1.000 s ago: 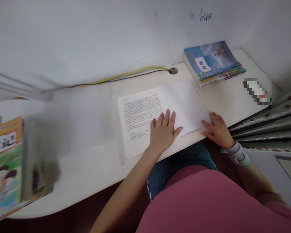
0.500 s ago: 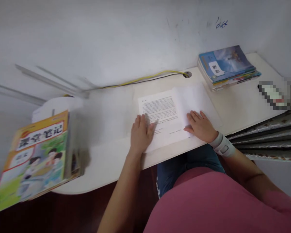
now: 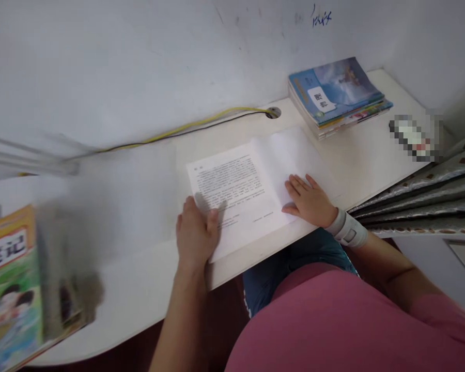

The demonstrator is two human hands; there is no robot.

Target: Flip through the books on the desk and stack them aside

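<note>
A book (image 3: 242,194) lies open on the desk, with printed text on its left page and a blank white right page. My left hand (image 3: 196,232) rests at the left page's outer edge. Its thumb is apart over the paper, and the fingers lie along the edge, slightly bent, their tips partly hidden. On the lower part of the blank page, my right hand (image 3: 310,200) lies flat with its fingers spread. A grey-white band (image 3: 349,230) circles the right wrist.
Behind the book to the right sits a stack of books (image 3: 335,90) with a blue cover. A pixelated object (image 3: 413,137) lies beyond it. More books (image 3: 10,294) stand at the left. Cables (image 3: 201,121) run along the wall into a desk hole. A patterned curtain (image 3: 422,199) hangs at right.
The view has swung left-to-right, so the desk things sit further left in the picture. My left hand has slid outward to the page's left edge; my right hand stays on the right page.
</note>
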